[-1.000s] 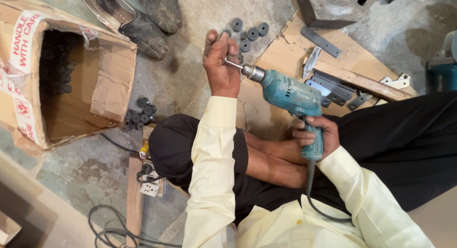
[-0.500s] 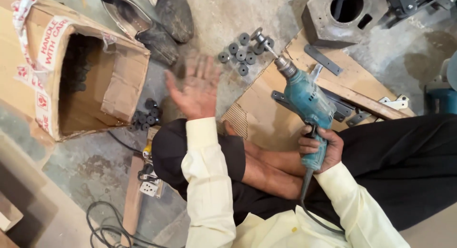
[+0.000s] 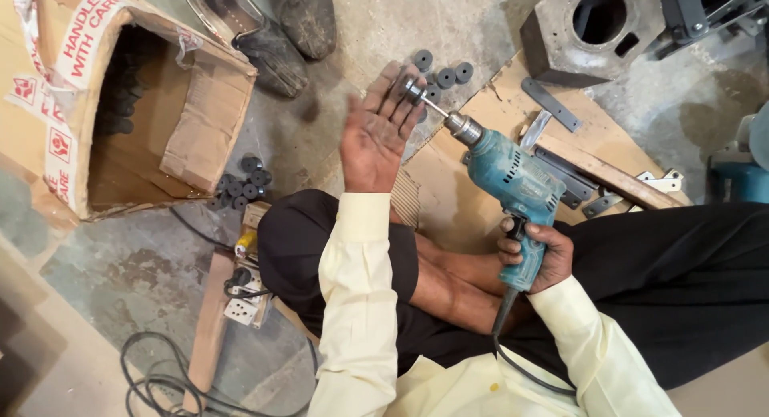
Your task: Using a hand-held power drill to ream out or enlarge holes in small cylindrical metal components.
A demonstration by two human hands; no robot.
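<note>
My right hand [image 3: 535,255] grips the handle of a teal electric drill [image 3: 511,185], whose bit points up and to the left. A small dark round disc [image 3: 412,88] sits on the tip of the bit. My left hand [image 3: 376,132] is flat and spread, palm up, with its fingertips right at that disc. Just beyond the fingers lie a few more dark discs [image 3: 444,72] on the concrete floor. A cardboard sheet [image 3: 448,185] lies under the drill.
An open cardboard box [image 3: 120,112] with dark discs inside lies at the left, and more discs [image 3: 240,185] sit by its mouth. A power strip [image 3: 244,293] and cable lie lower left. A grey metal block with a hole [image 3: 593,28] and metal brackets [image 3: 553,104] are upper right.
My left hand let go of the drill's chuck, spread flat, and now has its fingertips at the disc on the bit. The drill swung upward and tilted left.
</note>
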